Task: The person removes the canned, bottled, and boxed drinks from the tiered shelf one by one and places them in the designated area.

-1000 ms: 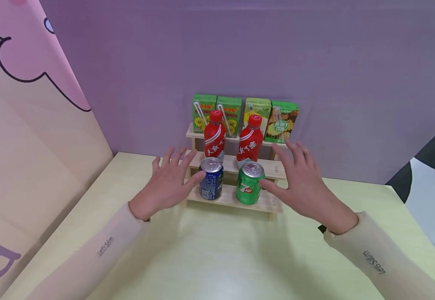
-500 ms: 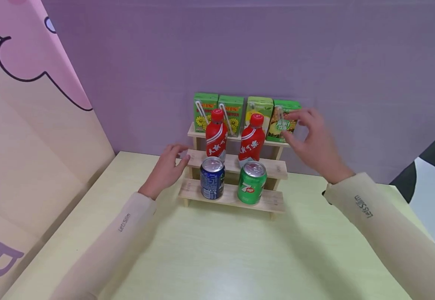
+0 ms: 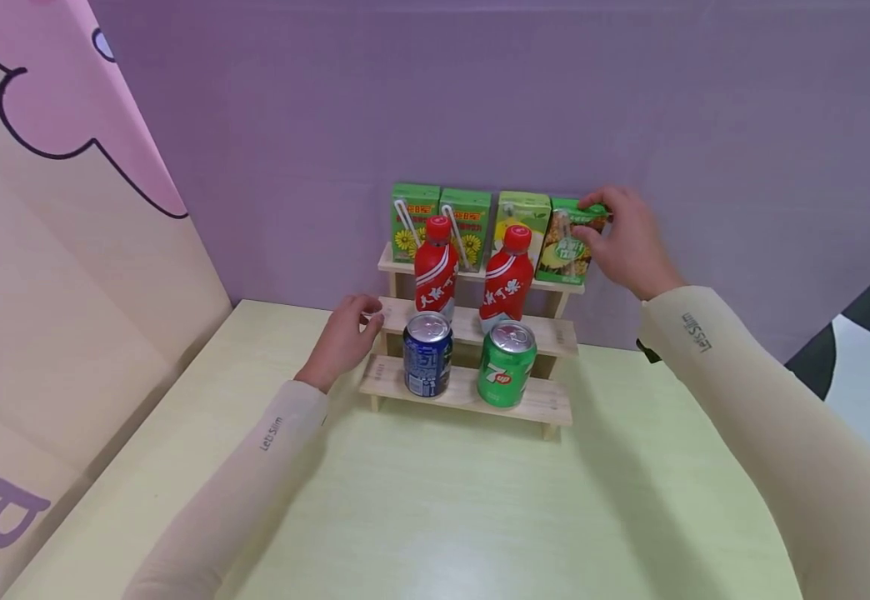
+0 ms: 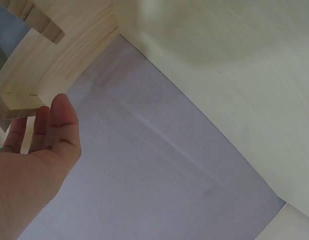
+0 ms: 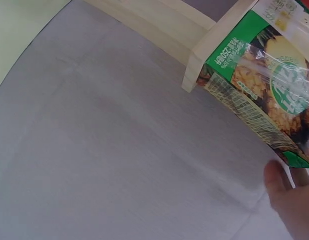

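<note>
On the top tier of a small wooden stepped stand [image 3: 465, 406], my right hand [image 3: 632, 246] pinches the upper right corner of the rightmost drink carton [image 3: 564, 265]. Its thumb lies across the carton's front, with fingers at the top edge. Up close in the right wrist view, the green-and-brown carton [image 5: 274, 85] stands at the wooden tier's end, its straw wrapped in clear plastic on the front. My left hand [image 3: 345, 337] holds the left end of the stand's middle tier, fingers curled at the wood [image 4: 22, 111] in the left wrist view.
Beside that carton stand a pale green carton [image 3: 522, 208] and two green cartons with straws [image 3: 414, 200]. Two red bottles [image 3: 435, 271] occupy the middle tier. A blue can [image 3: 427, 367] and a green 7up can [image 3: 507, 371] stand on the bottom tier. A purple wall [image 3: 292, 167] rises behind.
My right hand has risen from beside the green can to the rightmost carton and taken its corner. My left hand has drawn in its spread fingers and settled at the middle tier's end.
</note>
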`<move>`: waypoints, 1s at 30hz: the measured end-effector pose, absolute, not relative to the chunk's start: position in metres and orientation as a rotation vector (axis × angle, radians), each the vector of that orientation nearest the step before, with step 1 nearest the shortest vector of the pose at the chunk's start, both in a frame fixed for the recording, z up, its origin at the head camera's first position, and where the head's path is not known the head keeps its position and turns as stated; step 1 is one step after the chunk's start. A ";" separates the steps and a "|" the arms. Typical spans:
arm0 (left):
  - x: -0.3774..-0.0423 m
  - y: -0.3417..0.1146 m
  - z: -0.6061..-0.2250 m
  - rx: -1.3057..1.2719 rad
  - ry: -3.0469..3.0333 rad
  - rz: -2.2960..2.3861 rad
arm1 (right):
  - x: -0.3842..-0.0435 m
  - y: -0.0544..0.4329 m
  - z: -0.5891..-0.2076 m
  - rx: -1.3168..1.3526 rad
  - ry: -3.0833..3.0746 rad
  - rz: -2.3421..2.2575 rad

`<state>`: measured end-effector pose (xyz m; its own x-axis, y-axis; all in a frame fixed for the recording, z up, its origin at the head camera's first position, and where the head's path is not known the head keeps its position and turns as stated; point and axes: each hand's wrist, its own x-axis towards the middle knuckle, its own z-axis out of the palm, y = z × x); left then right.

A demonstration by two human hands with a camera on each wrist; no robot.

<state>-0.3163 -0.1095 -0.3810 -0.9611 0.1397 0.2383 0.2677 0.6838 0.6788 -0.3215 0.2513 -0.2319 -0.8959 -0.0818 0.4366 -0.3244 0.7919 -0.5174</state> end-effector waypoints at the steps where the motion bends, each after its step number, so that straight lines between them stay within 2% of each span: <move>1: -0.316 -0.109 -0.381 -0.324 -2.727 -1.141 | -0.322 0.251 -0.232 0.305 -2.586 0.858; 9: -0.317 -0.107 -0.381 -0.326 -2.730 -1.135 | -0.316 0.259 -0.231 0.280 -2.533 0.904; 17: -0.318 -0.110 -0.382 -0.324 -2.719 -1.142 | -0.299 0.295 -0.228 0.252 -2.499 0.851; 30: -0.318 -0.108 -0.382 -0.305 -2.729 -1.159 | -0.286 0.343 -0.263 0.239 -2.570 0.816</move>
<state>-0.3182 -0.1081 -0.3818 -0.9664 0.1237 0.2253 0.2480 0.6787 0.6913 -0.2859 0.3425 -0.2629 -0.8920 -0.0330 0.4508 -0.2871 0.8117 -0.5086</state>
